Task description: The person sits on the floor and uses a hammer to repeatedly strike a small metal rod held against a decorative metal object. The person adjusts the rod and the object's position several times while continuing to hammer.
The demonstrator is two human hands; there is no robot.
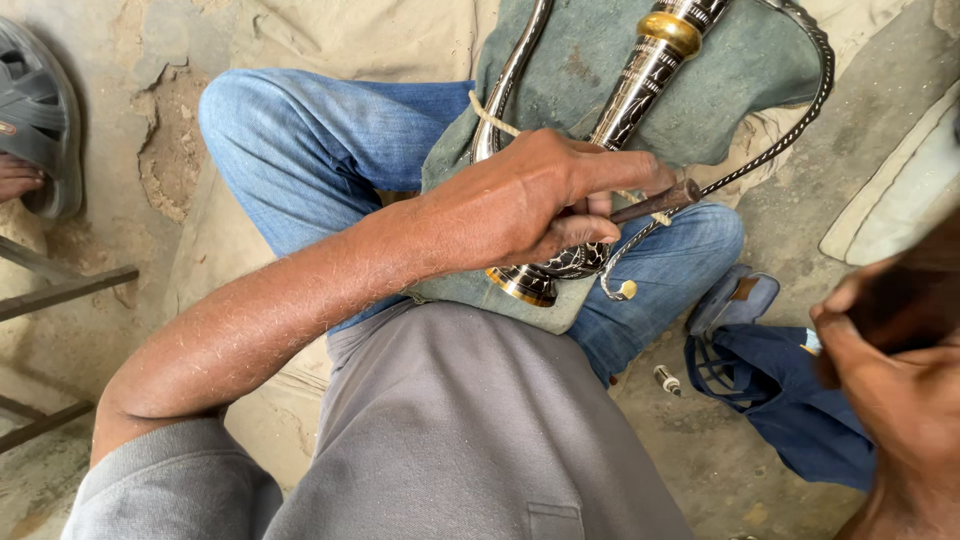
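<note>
One grip doing the work: left hand (pixel 535 205) pinching a slim dark tool (pixel 655 203), fingers wrapped narrow around the shaft, blunt end poking out past the fingertips to the right. Lying directly under that grip, an engraved metal instrument (pixel 640 80), silver and black with a brass band, long axis running from just below the knuckles up and away to the far right. Curving out on either side of the grip, a plain silver tube (pixel 510 80) and a thin patterned rod (pixel 800 120). Resting beneath it all, a grey-green cloth (pixel 580 55) spread over the blue-jeaned knee (pixel 300 150). Hovering well apart at the lower right edge, right hand (pixel 890 370), blurred and close to the camera, fingers curled, contents impossible to tell. Far nearer the instrument, then, the left. Lying beyond the knee, a dark blue bag (pixel 790 400) and a small metal piece (pixel 667 380) on the dusty, cracked floor (pixel 170 160); far left, a grey sandal (pixel 40 110).
</note>
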